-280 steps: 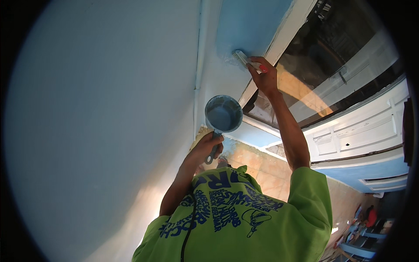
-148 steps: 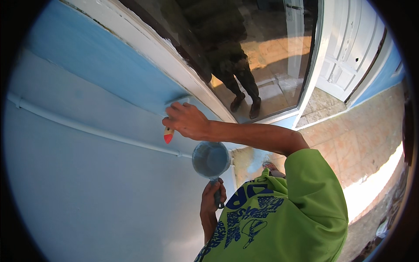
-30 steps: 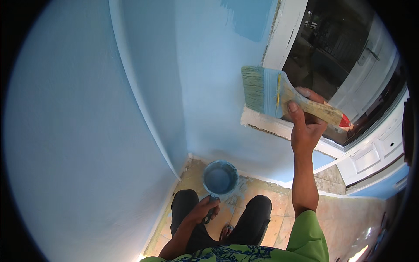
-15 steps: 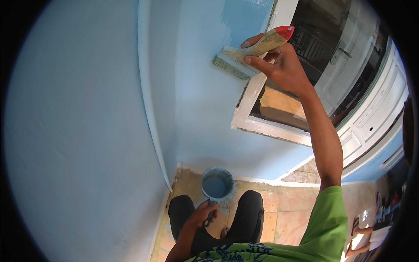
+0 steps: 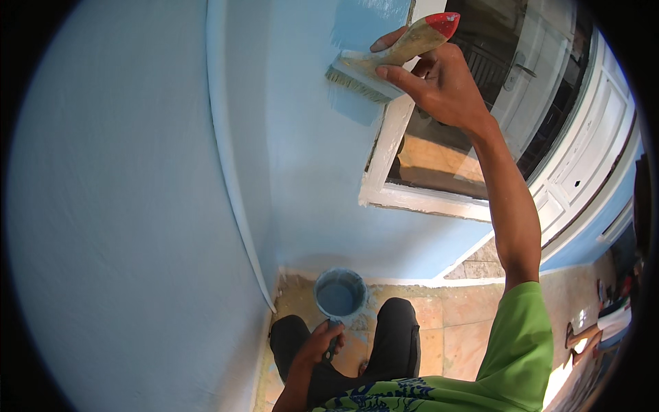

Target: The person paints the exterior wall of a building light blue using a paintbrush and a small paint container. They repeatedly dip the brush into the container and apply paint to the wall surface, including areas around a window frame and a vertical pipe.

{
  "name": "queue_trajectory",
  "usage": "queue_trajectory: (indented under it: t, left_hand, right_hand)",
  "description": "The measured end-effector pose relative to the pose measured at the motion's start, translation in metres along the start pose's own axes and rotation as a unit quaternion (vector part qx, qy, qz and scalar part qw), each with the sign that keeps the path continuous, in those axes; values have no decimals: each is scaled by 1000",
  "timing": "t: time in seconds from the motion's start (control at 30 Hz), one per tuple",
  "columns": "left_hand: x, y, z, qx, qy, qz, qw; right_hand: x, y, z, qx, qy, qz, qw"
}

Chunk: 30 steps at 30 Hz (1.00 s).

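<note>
- Two hands show in my head view. My right hand (image 5: 439, 82) is raised high, fingers clenched around the wooden handle of a wide flat paintbrush with a red tip (image 5: 384, 58).
- Its bristles press against the pale blue wall (image 5: 309, 172), just beside the white window frame (image 5: 391, 144).
- My left hand (image 5: 319, 343) hangs low, fingers wrapped on the handle of a small round blue paint cup (image 5: 340, 295), above the tiled floor (image 5: 446, 323).

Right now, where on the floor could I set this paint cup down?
Bare tile lies to the right of your legs, toward the white door. The wall-foot corner under the paint cup in your left hand is tight and paint-splattered.
</note>
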State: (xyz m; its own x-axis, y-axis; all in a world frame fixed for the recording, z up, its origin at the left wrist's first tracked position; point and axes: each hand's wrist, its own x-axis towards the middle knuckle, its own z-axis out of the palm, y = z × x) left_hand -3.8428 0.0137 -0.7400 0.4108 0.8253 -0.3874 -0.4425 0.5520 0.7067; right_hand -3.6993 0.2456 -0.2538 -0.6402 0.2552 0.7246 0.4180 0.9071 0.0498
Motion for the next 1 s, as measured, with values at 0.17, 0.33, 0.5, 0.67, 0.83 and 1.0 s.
queue_trajectory:
  t: [0.17, 0.33, 0.5, 0.67, 0.83, 1.0]
  left_hand:
    - [-2, 9, 4, 9, -29, 7, 1000]
    - [-8, 22, 12, 25, -26, 23, 999]
    - [-8, 33, 22, 41, -30, 23, 998]
    - [-10, 42, 21, 58, -65, 19, 996]
    - [-17, 51, 26, 84, -46, 0, 995]
    - [-11, 50, 23, 90, -69, -16, 993]
  right_hand:
    - [-37, -4, 40, 20, -88, 72, 993]
    - [-5, 10, 3, -37, 28, 51, 998]
    - [40, -12, -48, -104, 108, -63, 987]
    - [25, -9, -29, -294, 128, -210, 923]
    - [-35, 5, 48, -400, 78, -249, 879]
    - [-96, -24, 82, -334, -18, -223, 916]
